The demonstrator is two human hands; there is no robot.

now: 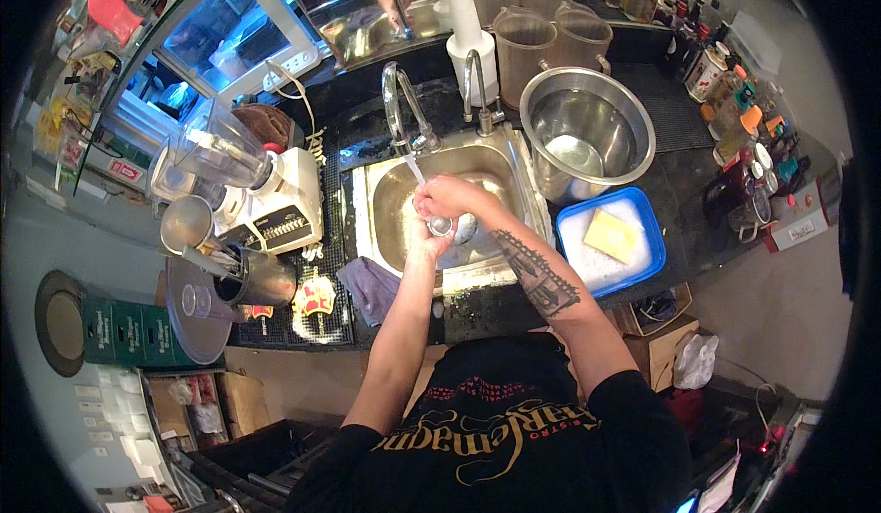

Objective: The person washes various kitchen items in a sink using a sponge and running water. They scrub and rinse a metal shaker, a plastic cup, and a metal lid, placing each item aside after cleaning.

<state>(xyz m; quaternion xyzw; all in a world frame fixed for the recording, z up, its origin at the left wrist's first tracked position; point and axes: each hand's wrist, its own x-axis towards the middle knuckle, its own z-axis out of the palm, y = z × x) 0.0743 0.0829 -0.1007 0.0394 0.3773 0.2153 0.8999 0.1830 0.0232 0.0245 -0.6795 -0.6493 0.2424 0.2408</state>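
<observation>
Over the steel sink, both of my hands are close together under water running from the curved tap. My left hand is closed around a small round cup, shiny and seen end-on; I cannot tell if it is glass or metal. Just above it, my right hand has its fingers curled in against the left hand and the cup. Whether the right fingers grip the cup itself is hidden. Something pale and rounded lies in the basin.
Right of the sink are a large steel pot of water and a blue tub of suds with a yellow sponge. A grey cloth drapes the sink's left corner. A blender stands left; bottles line the right.
</observation>
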